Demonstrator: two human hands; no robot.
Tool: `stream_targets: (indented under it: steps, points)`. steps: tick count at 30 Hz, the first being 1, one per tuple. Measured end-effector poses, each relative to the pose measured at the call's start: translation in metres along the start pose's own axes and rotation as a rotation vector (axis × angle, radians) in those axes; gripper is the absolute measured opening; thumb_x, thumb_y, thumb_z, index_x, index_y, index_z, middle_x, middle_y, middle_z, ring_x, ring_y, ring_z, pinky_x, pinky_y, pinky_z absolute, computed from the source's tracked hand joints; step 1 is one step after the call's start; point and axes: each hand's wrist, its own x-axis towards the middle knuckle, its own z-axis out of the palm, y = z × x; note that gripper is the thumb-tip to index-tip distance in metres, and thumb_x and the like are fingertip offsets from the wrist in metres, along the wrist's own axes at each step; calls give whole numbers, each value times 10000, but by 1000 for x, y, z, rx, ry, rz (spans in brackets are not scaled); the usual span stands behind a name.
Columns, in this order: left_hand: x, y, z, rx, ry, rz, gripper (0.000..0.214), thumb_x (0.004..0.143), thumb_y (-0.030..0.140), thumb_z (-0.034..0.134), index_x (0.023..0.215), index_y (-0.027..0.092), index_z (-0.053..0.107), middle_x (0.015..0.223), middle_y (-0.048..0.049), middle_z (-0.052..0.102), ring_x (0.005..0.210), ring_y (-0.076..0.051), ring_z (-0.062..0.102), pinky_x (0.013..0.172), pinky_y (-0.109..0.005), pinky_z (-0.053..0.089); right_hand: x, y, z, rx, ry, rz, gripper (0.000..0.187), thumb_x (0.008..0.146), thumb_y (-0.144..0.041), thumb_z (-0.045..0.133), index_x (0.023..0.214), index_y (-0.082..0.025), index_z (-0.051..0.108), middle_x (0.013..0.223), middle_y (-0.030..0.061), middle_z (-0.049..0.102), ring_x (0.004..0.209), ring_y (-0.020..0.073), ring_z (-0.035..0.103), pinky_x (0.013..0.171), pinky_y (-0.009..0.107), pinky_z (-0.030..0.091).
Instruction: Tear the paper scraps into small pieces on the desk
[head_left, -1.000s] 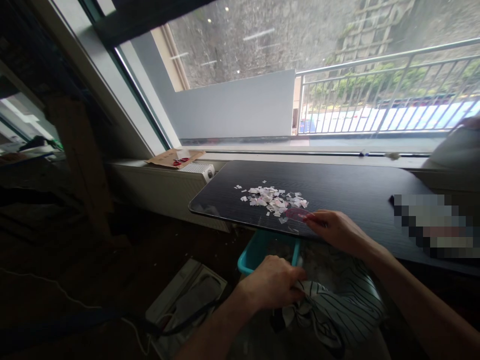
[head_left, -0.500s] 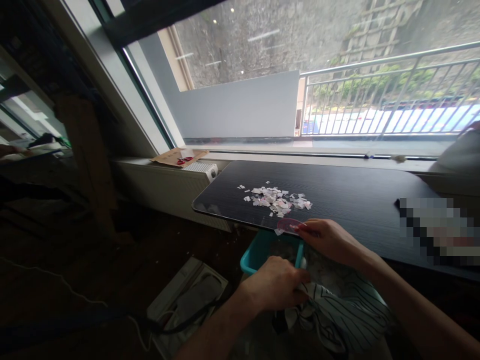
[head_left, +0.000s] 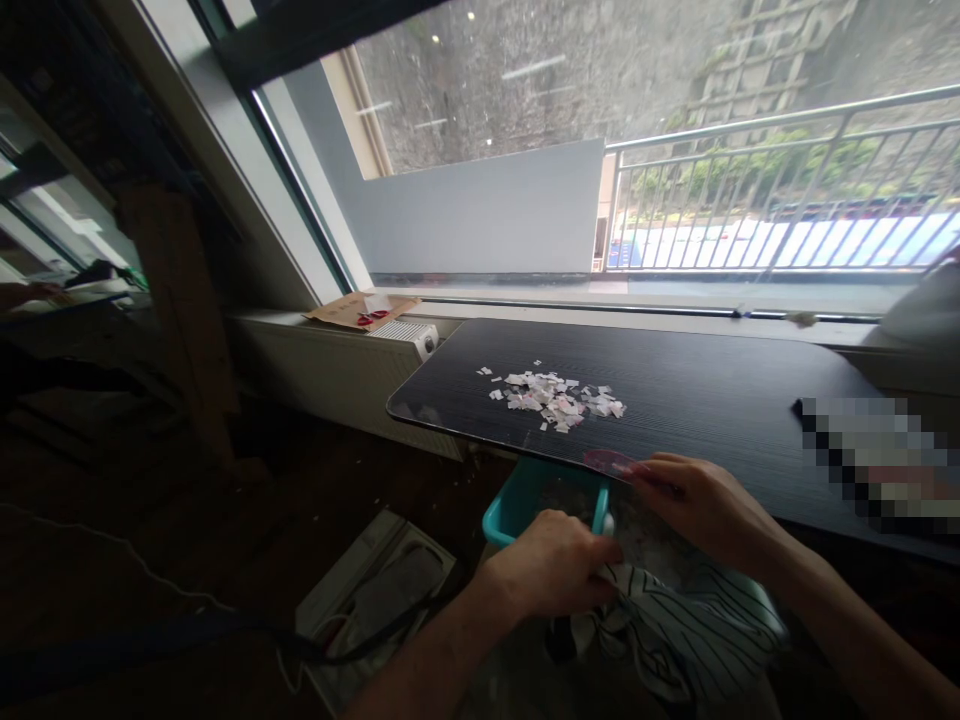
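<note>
My left hand point(head_left: 551, 560) is closed round a bunched piece of white cloth with black stripes point(head_left: 697, 610), just in front of a teal plastic bin point(head_left: 499, 515). Closed fingers of my right hand point(head_left: 701, 500) pinch a pink see-through piece with a rounded end point(head_left: 609, 461) at the front edge of the dark table point(head_left: 697, 390); its exact kind is unclear. Beyond it, a loose heap of small white paper scraps point(head_left: 551, 398) lies on the tabletop. The bin's inside is dim, partly hidden behind my left hand.
A blurred-out object point(head_left: 877, 460) lies at the table's right. Red-handled scissors point(head_left: 371, 317) rest on brown cardboard point(head_left: 337, 310) by the radiator point(head_left: 360, 370). On the floor stands a pale box point(head_left: 375, 590) with cables. A large window backs the table.
My right hand has drawn the pink piece to the right along the table edge. A white scrap seen by the piece no longer shows there. My left hand keeps its place.
</note>
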Motion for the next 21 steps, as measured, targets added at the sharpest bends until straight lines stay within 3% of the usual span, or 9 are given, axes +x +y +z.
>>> stream_targets:
  steps: [11,21]
  points:
    - [1,0,-1,31,9,9,174,772,367,607,873,226,621,710,-11,652,699,-207,632,551,-231,393,0,-5,-2,-75,-10,-35,295,883,-320,387,886,-234,669,744,37,614,641,145,540,591,251,374]
    - [2,0,2,44,42,16,159,761,359,606,844,224,625,688,-4,646,679,-206,628,543,-235,386,0,-5,3,-139,-60,-48,260,865,-289,419,870,-238,675,737,25,607,668,150,550,581,258,348]
